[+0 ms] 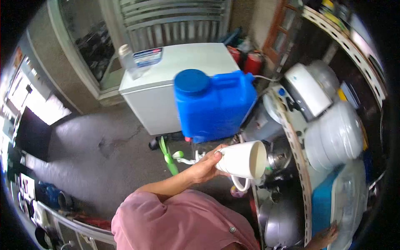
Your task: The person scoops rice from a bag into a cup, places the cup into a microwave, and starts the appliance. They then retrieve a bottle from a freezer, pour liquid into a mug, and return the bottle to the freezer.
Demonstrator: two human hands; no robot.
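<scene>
My left hand (207, 166) is closed round a white plastic mug (237, 159), tilted on its side with its mouth facing right and its handle hanging below. No contents can be made out inside the visible part. At the lower right, my right hand (327, 237) has its fingers curled at the edge of a translucent plastic lid (349, 200). This lid belongs to a blue storage box (323, 206) on the shelf. Part of the right hand is dark and blurred.
A big blue jerrycan (214, 106) stands ahead, before a white chest freezer (191, 58) bearing a clear bottle (130, 62). To the right, a metal shelf (296, 154) carries white plastic containers (335, 135), with metal pots (283, 221) below. Green slippers (168, 158) lie on the floor.
</scene>
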